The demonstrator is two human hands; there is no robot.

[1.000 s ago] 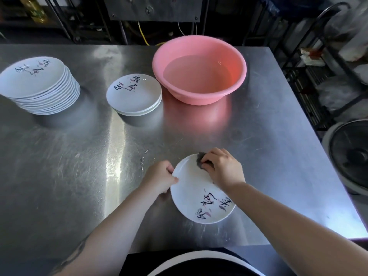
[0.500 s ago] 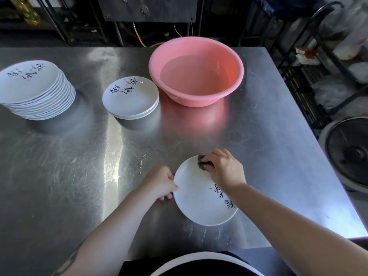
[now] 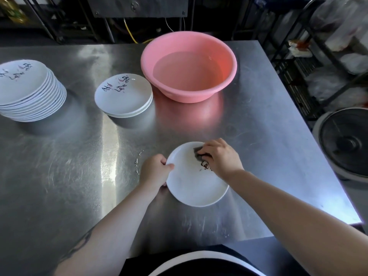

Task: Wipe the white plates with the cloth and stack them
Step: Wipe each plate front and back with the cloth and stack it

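Observation:
A white plate with dark calligraphy lies on the steel table near the front edge. My left hand grips its left rim, thumb over the edge. My right hand holds a small dark grey cloth and presses it on the plate's far right part, covering most of the writing. A tall stack of white plates stands at the far left. A short stack of white plates sits mid-table, left of the basin.
A pink basin holding water stands at the back centre of the steel table. Water drops lie left of the held plate. A round fan and wire shelves with bags are off the table's right edge.
The plate has turned under my hands, so its writing moved from the near rim round to under my right hand. The cloth slid a little inward on the plate.

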